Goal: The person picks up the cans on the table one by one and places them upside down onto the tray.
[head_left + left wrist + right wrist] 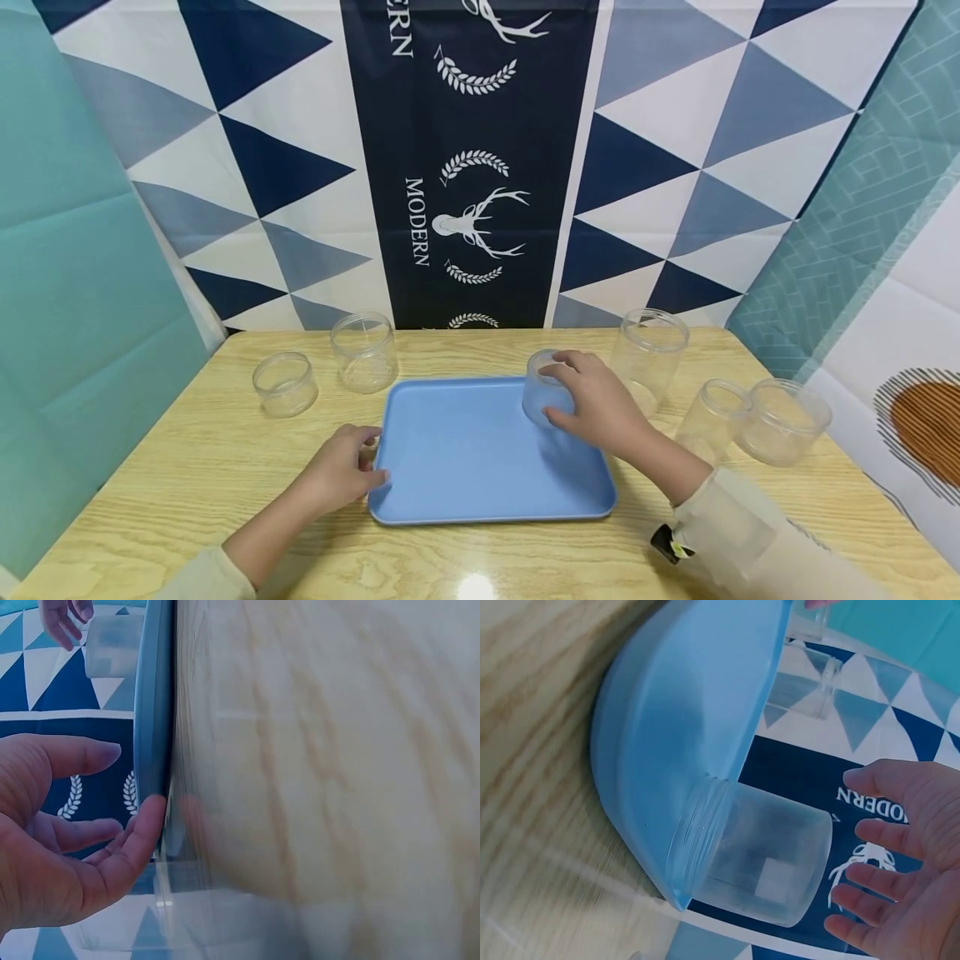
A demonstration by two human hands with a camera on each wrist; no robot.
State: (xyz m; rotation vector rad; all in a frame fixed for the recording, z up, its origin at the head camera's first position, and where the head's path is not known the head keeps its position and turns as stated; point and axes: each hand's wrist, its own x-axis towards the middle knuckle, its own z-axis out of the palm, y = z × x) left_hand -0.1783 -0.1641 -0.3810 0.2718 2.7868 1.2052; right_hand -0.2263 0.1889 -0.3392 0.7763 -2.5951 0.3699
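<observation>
Just beside the right hand — its fingers spread around nothing, a gap showing in the right wrist view — a frosted jar stands on the far right corner of the blue tray. At the tray's opposite side, the left hand has its fingers loosely bent, fingertips touching the rim without wrapping round it. Beyond the left hand, a low clear jar and a taller clear jar stand near each other on the table. Just past the right hand is a tall clear jar; outward of the right forearm stand a narrow jar and a wide jar, overlapping in view — whether they touch, I cannot tell.
</observation>
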